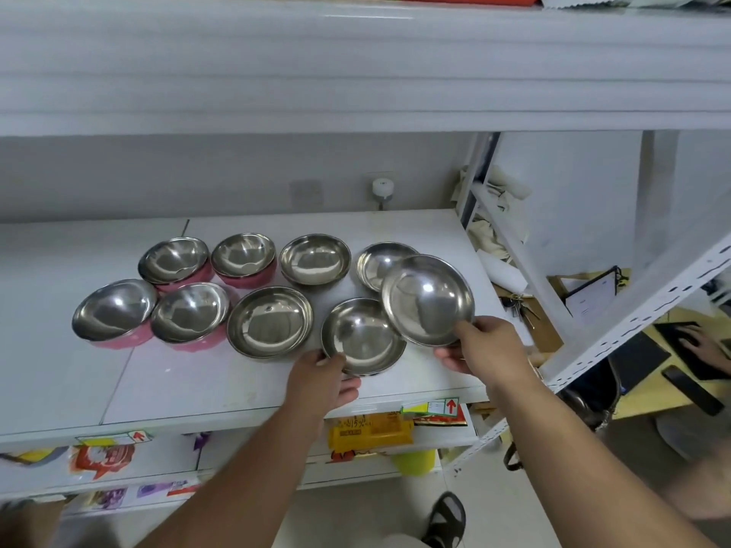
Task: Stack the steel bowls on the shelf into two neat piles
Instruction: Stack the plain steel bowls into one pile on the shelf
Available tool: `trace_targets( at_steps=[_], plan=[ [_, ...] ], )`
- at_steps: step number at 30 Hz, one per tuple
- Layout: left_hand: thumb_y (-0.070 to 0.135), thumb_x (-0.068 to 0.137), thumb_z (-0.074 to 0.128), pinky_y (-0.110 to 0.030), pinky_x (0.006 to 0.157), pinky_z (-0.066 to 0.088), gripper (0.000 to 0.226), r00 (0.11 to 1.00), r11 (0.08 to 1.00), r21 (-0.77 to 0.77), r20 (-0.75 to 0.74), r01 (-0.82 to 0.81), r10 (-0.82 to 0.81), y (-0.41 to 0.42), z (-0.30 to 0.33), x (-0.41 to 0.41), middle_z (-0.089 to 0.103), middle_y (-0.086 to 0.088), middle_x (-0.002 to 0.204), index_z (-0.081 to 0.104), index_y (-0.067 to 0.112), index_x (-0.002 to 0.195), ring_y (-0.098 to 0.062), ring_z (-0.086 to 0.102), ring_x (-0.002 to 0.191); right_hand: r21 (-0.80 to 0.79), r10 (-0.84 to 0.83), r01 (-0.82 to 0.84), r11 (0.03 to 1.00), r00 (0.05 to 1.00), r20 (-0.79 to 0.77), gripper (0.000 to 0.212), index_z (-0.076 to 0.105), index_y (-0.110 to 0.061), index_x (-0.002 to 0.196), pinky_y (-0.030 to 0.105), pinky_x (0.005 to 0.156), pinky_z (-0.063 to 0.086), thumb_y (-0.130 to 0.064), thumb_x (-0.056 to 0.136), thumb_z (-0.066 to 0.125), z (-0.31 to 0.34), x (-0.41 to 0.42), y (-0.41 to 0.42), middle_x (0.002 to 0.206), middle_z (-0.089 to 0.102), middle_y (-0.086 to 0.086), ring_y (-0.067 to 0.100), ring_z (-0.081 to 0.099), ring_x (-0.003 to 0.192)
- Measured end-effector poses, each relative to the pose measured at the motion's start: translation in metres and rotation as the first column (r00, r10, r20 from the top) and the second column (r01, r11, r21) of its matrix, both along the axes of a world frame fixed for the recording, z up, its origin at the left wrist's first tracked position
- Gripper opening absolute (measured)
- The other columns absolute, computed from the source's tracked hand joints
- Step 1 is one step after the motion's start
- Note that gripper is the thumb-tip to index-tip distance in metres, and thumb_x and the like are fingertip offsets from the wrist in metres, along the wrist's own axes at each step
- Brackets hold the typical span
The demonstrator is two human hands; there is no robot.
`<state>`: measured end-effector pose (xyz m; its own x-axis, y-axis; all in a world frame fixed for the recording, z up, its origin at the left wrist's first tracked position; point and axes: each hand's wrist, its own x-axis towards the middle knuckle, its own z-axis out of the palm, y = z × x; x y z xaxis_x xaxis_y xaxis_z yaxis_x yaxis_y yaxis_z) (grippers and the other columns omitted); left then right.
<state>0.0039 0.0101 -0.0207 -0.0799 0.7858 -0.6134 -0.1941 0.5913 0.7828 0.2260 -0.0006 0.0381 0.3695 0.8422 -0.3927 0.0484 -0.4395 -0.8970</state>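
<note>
Several steel bowls lie on the white shelf (166, 381). On the left are several deep bowls with pink outsides, one of them at the front left (114, 312). To their right are shallow all-steel bowls, one in the middle (269, 321) and one at the back (315, 259). My right hand (480, 346) holds a shallow bowl (427, 298) tilted above the shelf, partly covering another bowl (374, 263) behind it. My left hand (322, 379) grips the near rim of a shallow bowl (362, 336) resting on the shelf.
A shelf board (356, 73) hangs low above. A slanted white shelf upright (633, 322) stands to the right. Packaged goods (370, 429) fill the shelf below. Another person's hand (704, 342) rests on a dark keyboard on a desk at far right. My sandalled foot (447, 520) is on the floor.
</note>
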Motion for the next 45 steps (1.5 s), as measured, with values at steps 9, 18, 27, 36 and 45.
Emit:
trace_targets(
  at_steps=[9,18,27,36,45],
  plan=[
    [0.018,0.099,0.059,-0.035,0.068,0.064,0.047,0.992,1.000,0.013,0.124,0.006,-0.008,-0.008,-0.002,-0.004,0.069,-0.019,0.119,0.046,0.008,0.143,-0.029,0.077,0.089,-0.101,0.240,-0.236,0.967,0.970,0.026,0.019,0.070,0.001,0.091,0.032,0.068,0.066,-0.013,0.095,0.057,0.003,-0.049,0.015,0.069,0.078,0.016,0.022,0.078,0.068],
    [-0.003,0.096,0.052,-0.037,0.078,0.056,0.046,0.985,0.994,0.017,0.131,-0.111,0.108,-0.017,-0.008,-0.044,0.062,-0.016,0.107,0.046,0.007,0.140,-0.033,0.067,0.092,-0.164,0.255,-0.246,0.955,0.966,0.036,0.018,0.068,0.004,0.089,0.030,0.063,0.065,-0.011,0.096,0.060,-0.006,-0.055,0.013,0.072,0.078,0.020,0.025,0.078,0.067],
    [0.021,0.098,0.057,-0.038,0.072,0.062,0.047,0.948,0.946,0.057,0.034,-0.318,0.316,-0.012,-0.012,-0.093,0.062,-0.015,0.113,0.045,0.007,0.141,-0.030,0.075,0.090,-0.094,0.128,-0.109,0.990,0.965,0.231,0.033,0.066,0.003,0.091,0.031,0.056,0.061,-0.030,0.096,0.065,-0.012,-0.040,0.008,0.074,0.076,0.023,0.016,0.069,0.045],
    [0.022,0.098,0.059,-0.047,0.084,0.061,0.038,0.953,0.954,0.024,0.059,-0.300,0.298,0.010,-0.003,-0.090,0.069,-0.020,0.102,0.055,0.002,0.130,-0.033,0.074,0.087,0.004,0.055,-0.062,0.998,0.909,0.413,0.039,0.057,-0.003,0.071,0.041,0.072,0.055,-0.035,0.092,0.063,-0.007,-0.024,0.046,0.071,0.065,0.014,0.031,0.064,0.067],
    [0.012,0.099,0.054,-0.043,0.081,0.062,0.027,0.944,0.944,0.039,0.017,-0.329,0.329,0.015,-0.007,-0.088,0.071,-0.025,0.107,0.061,0.000,0.122,-0.034,0.073,0.089,-0.131,0.013,-0.016,0.991,1.000,-0.022,0.024,0.060,-0.002,0.109,0.037,0.067,0.058,-0.024,0.099,0.061,-0.011,-0.013,0.098,0.084,0.060,0.011,0.021,0.067,0.073]
  ],
)
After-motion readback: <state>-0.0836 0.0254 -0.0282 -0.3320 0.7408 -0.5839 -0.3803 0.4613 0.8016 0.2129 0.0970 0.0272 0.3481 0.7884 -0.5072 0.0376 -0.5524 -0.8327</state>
